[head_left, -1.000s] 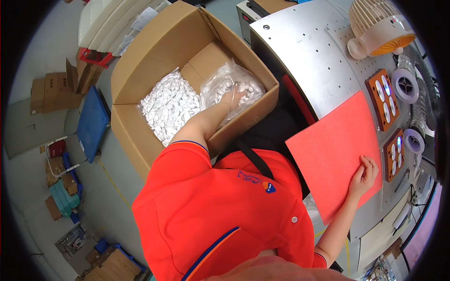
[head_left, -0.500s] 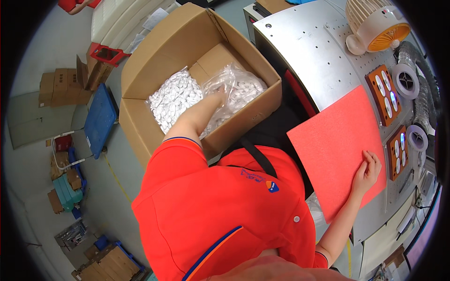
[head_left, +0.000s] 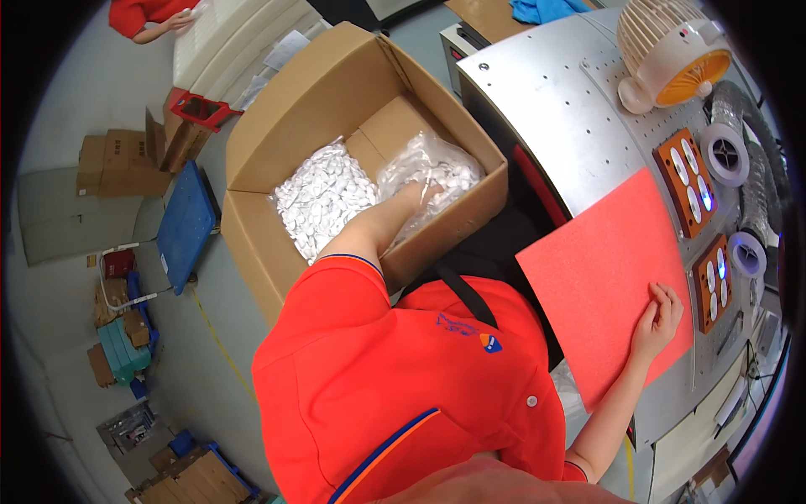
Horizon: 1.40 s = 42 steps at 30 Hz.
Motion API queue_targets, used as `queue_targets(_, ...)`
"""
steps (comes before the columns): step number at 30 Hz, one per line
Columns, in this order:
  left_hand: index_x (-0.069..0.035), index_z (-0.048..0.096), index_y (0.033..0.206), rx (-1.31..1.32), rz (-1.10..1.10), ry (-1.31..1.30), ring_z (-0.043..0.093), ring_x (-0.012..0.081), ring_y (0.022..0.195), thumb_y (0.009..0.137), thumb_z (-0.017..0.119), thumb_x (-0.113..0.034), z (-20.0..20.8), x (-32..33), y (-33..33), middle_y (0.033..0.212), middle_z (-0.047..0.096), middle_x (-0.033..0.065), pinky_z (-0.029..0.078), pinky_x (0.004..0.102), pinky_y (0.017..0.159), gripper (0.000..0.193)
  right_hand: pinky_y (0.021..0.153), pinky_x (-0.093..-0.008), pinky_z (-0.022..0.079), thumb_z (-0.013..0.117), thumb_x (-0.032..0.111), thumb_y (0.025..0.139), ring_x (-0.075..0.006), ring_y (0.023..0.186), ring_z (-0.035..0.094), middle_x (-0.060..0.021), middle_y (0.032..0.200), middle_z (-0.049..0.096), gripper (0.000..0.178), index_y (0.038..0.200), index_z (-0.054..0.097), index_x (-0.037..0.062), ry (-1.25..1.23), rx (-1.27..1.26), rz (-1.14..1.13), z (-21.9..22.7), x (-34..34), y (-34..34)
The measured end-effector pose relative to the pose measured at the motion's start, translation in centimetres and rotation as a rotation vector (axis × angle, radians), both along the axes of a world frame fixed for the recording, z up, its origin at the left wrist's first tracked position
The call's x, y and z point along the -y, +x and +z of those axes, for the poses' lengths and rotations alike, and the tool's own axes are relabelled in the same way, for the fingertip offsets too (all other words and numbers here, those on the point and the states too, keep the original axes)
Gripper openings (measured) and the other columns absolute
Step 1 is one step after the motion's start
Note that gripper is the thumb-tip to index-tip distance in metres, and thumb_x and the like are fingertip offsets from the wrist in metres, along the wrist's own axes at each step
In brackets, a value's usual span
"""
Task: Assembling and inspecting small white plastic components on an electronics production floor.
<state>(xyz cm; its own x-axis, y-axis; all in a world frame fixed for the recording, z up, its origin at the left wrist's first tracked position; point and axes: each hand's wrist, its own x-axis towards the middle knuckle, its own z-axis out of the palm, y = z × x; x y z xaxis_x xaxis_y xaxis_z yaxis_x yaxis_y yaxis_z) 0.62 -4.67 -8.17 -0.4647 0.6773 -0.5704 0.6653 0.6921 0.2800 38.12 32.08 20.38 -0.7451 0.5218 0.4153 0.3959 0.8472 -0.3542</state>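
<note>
My left hand (head_left: 414, 198) reaches into a clear plastic bag (head_left: 407, 160) of small white oval pieces (head_left: 460, 174). Its fingers are hidden among the bag's folds and the pieces. That bag lies in the right part of a large cardboard box (head_left: 290, 109). Beside it in the same box is a second clear bag (head_left: 326, 197), full of similar white pieces. On the right, my right hand (head_left: 659, 322) rests on a red foam-like sheet (head_left: 600, 269), fingers loosely stretched and holding nothing.
The sheet lies on a perforated metal worktop (head_left: 546, 101). Along its far right stand two brown fixtures (head_left: 684, 181) with white oval pieces, ducts with round mouths (head_left: 725, 151) and a fan (head_left: 672, 59). A blue platform cart (head_left: 186, 227) stands left. Another person's hand (head_left: 180, 20) shows at upper left.
My left hand has moved deeper into the right-hand bag, whose raised plastic has sunk lower. The view has shifted slightly. My right hand stays on the sheet.
</note>
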Motion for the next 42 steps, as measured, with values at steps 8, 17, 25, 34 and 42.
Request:
queue_targets(8, -0.028, 0.056, 0.126, -0.042, -0.025, 0.027, 0.058, 0.0375, 0.110, 0.077, 0.066, -0.017, 3.3, -1.0, 1.5, 0.119, 0.059, 0.0178, 0.047, 0.0435, 0.092, 0.052, 0.086, -0.0330, 0.047, 0.055, -0.009, 0.081, -0.0239, 0.099, 0.057, -0.0072, 0.105, 0.062, 0.026, 0.098, 0.069, 0.0045, -0.004, 0.019, -0.030, -0.5, 0.0, 1.2)
queue_targets(17, -0.011, 0.062, 0.116, 0.325, 0.923, 0.709, 0.063, 0.0220, 0.095, 0.067, 0.080, -0.018, 3.9, 4.2, -1.8, 0.111, 0.064, 0.0088, 0.051, 0.0330, 0.080, 0.053, 0.087, -0.0325, 0.046, 0.054, -0.008, 0.082, -0.0231, 0.100, 0.057, -0.0066, 0.105, 0.063, 0.026, 0.099, 0.069, 0.0058, -0.021, -0.002, 0.030, -0.2, 0.1, -0.8)
queue_targets(25, -0.014, 0.060, 0.110, 0.442, 0.998, 0.607, 0.060, 0.0122, 0.083, 0.075, 0.073, -0.011, 8.1, 3.2, -0.5, 0.096, 0.062, 0.0031, 0.049, 0.0266, 0.062, 0.037, 0.089, -0.0322, 0.047, 0.053, -0.006, 0.084, -0.0223, 0.103, 0.057, -0.0054, 0.108, 0.063, 0.027, 0.101, 0.069, 0.0075, 0.000, 0.025, 0.025, -0.2, 0.0, -0.3)
queue_targets(34, -0.017, 0.050, 0.111, 0.818, 1.261, 1.209, 0.060, 0.0110, 0.076, 0.085, 0.069, -0.016, 14.3, 5.2, -1.9, 0.095, 0.062, 0.0046, 0.041, 0.0198, 0.040, 0.032, 0.086, -0.0319, 0.047, 0.056, -0.007, 0.082, -0.0214, 0.100, 0.057, -0.0047, 0.106, 0.063, 0.024, 0.098, 0.069, 0.0063, -0.007, -0.026, 0.029, 0.0, 0.3, -0.8)
queue_targets(42, -0.022, 0.048, 0.109, 1.156, 1.026, 1.495, 0.063, 0.0123, 0.079, 0.086, 0.068, -0.025, 20.3, 0.8, -3.7, 0.099, 0.062, 0.0042, 0.046, 0.0180, 0.042, 0.030, 0.084, -0.0341, 0.047, 0.060, -0.006, 0.078, -0.0252, 0.098, 0.058, -0.0074, 0.101, 0.063, 0.020, 0.092, 0.068, 0.0063, -0.007, -0.078, 0.007, 0.4, 0.1, 0.3)
